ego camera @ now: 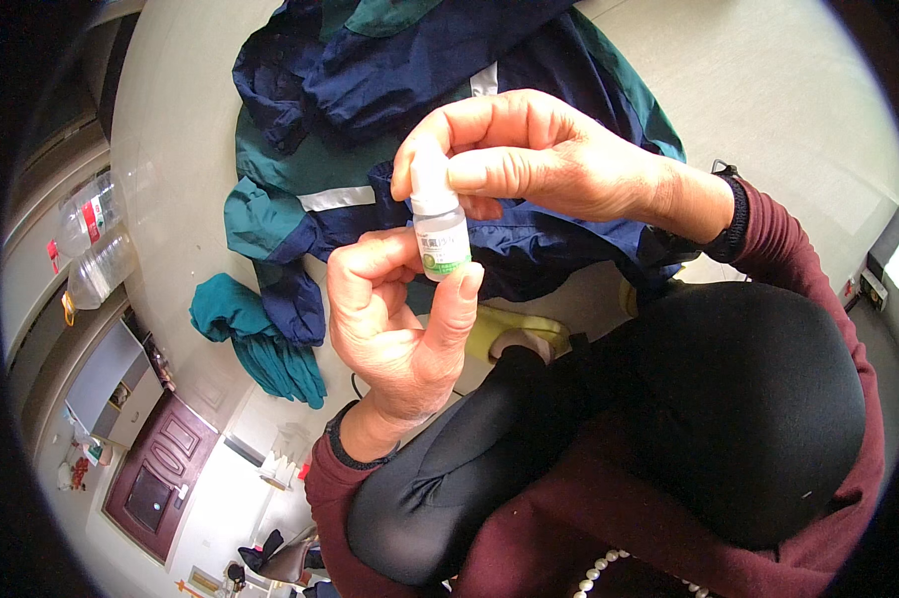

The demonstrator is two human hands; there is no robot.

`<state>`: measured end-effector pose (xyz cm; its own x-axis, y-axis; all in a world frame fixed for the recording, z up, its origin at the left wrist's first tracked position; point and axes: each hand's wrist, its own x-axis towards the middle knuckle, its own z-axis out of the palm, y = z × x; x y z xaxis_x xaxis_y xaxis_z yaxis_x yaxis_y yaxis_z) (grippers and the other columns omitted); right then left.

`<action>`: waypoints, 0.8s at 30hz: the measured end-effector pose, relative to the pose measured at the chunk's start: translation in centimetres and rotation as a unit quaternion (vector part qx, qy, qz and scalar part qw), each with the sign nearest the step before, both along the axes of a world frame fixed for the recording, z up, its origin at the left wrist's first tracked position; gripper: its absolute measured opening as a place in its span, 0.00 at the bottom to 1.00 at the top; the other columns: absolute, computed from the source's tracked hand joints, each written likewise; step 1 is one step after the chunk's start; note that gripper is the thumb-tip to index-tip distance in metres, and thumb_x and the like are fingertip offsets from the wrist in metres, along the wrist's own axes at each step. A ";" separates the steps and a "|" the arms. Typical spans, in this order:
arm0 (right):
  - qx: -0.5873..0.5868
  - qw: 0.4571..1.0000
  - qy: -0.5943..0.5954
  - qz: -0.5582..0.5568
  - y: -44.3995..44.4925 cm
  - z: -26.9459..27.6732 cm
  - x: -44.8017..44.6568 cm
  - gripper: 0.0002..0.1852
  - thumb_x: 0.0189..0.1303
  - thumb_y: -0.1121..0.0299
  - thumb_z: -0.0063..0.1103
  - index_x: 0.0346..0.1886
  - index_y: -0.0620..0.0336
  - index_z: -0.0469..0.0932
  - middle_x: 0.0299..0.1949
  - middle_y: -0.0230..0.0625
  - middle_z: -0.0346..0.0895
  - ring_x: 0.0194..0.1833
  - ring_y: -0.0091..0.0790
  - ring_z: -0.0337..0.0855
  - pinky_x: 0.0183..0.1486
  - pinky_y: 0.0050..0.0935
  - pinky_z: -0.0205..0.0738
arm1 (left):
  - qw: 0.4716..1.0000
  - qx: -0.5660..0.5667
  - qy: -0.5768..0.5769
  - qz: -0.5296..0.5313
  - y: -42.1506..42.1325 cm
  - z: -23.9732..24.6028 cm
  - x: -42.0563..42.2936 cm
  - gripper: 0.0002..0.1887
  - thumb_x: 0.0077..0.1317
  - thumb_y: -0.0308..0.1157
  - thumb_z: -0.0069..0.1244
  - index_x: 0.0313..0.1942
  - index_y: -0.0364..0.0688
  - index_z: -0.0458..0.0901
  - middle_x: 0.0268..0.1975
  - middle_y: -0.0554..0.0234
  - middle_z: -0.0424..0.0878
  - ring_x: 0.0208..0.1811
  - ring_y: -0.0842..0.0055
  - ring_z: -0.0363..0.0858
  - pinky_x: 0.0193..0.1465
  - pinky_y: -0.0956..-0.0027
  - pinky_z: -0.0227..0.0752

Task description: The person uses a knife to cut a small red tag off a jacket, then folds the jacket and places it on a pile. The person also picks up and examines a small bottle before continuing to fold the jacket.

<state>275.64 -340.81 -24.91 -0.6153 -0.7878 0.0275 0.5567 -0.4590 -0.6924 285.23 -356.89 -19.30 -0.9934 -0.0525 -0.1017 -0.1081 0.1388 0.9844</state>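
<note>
A small dropper-type bottle point(443, 241) with a printed white and green label is held up in front of me, nearly upright. My left hand point(397, 321) supports its lower part, with the thumb at the base and the bent forefinger at the side. The thumb and forefinger of my right hand point(554, 157) pinch the tall white cap point(430, 179), which sits on the bottle. Bright light washes out part of the cap. Behind both hands lies a crumpled navy and green jacket point(397, 90) with reflective strips, spread on the floor.
A teal cloth point(259, 336) lies by the jacket's left edge. My black-clad knees point(718, 404) are close below my hands, near a yellow-green slipper point(528, 329). Two plastic bottles point(94, 269) are at the far left, beyond the pale floor point(165, 187). A dark red door point(154, 475) is at lower left.
</note>
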 end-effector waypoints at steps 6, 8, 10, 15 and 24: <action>0.001 1.000 -0.003 -0.001 0.0 -0.1 -0.1 0.14 0.67 0.63 0.55 0.49 0.63 0.78 0.43 0.29 0.77 0.33 0.15 0.67 0.37 0.17 0.65 | 1.000 0.000 -0.003 0.000 0.0 -0.1 0.0 0.18 0.58 0.22 0.60 0.43 0.33 0.68 0.38 0.57 0.76 0.36 0.80 0.73 0.43 0.78 0.70; 0.004 1.000 -0.002 -0.002 0.1 -0.1 -0.1 0.14 0.67 0.63 0.55 0.49 0.63 0.78 0.43 0.29 0.77 0.33 0.15 0.67 0.37 0.17 0.65 | 1.000 0.001 -0.005 0.001 0.0 -0.1 0.0 0.18 0.58 0.22 0.60 0.43 0.33 0.68 0.38 0.57 0.76 0.36 0.80 0.73 0.42 0.77 0.70; 0.010 1.000 0.001 -0.006 0.1 0.0 -0.1 0.14 0.67 0.63 0.55 0.49 0.63 0.78 0.42 0.28 0.77 0.33 0.15 0.67 0.36 0.17 0.65 | 1.000 0.000 -0.003 0.000 0.0 -0.2 -0.1 0.18 0.58 0.23 0.60 0.43 0.33 0.68 0.38 0.57 0.75 0.36 0.80 0.73 0.43 0.77 0.70; 0.016 1.000 -0.002 -0.006 0.1 0.0 0.0 0.14 0.67 0.63 0.56 0.48 0.62 0.78 0.40 0.27 0.77 0.32 0.15 0.68 0.36 0.17 0.65 | 1.000 0.003 0.002 -0.002 0.0 -0.2 -0.2 0.15 0.61 0.23 0.56 0.43 0.32 0.68 0.38 0.56 0.76 0.34 0.80 0.75 0.41 0.77 0.71; 0.033 0.999 0.005 -0.005 0.0 0.0 0.0 0.13 0.67 0.61 0.57 0.47 0.59 0.79 0.38 0.25 0.76 0.32 0.15 0.68 0.35 0.16 0.66 | 1.000 0.004 0.004 -0.020 0.1 0.0 -0.5 0.13 0.62 0.23 0.53 0.43 0.31 0.67 0.36 0.54 0.76 0.32 0.79 0.76 0.39 0.76 0.73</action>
